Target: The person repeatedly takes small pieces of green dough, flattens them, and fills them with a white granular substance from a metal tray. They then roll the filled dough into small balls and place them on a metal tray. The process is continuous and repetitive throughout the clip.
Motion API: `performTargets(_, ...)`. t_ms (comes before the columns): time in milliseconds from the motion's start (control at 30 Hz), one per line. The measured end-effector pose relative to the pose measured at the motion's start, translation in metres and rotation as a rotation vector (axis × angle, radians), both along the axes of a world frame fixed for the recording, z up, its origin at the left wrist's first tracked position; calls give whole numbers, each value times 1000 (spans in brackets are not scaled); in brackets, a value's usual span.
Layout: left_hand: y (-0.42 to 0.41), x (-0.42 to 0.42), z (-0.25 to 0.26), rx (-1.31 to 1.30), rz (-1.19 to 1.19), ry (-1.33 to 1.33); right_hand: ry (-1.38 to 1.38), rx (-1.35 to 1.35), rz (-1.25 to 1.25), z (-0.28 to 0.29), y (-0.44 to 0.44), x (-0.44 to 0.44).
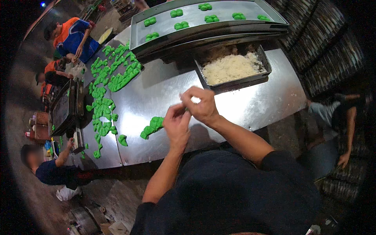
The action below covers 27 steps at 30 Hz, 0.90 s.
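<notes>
My left hand [177, 124] and my right hand [203, 104] meet above the metal tabletop [152, 85], fingertips together. A small bit of green dough [186, 109] shows at the fingers of my left hand; most of it is hidden. The right fingers are bent towards it and blurred, so their hold is unclear. Just left of my left hand lies a short strip of green dough [152, 127], with a single dough piece [123, 140] farther left. Beyond my right hand stands a metal pan [239, 81] of pale crumbly material [230, 69].
A large tray [191, 29] with several clusters of green dough balls stands at the far side. Many green dough pieces [102, 108] cover the table's left part. Co-workers [79, 38] are at the left; another person [326, 123] is at the right, near stacked trays [329, 50].
</notes>
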<state>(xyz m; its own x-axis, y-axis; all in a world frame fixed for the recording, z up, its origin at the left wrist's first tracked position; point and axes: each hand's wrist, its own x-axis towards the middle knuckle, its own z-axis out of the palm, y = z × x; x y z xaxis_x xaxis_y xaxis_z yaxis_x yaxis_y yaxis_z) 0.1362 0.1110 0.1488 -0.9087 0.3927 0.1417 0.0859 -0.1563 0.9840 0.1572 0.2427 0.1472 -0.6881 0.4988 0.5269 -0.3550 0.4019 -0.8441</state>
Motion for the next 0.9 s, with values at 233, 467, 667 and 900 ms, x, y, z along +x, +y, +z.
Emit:
performTargets(233, 104, -4, 70, 83, -119, -50, 307, -30, -400, 60, 55, 11)
performTargets(467, 74, -43, -37, -13, -238, -853, -437, -766, 263, -48, 74, 39)
performTargets(667, 39, -47, -75, -204, -261, -824, -816, 341, -475, -76, 290, 31)
performTargets(900, 40, -42, -64, -272, -260, -765, -850, 541, -540, -109, 339, 6)
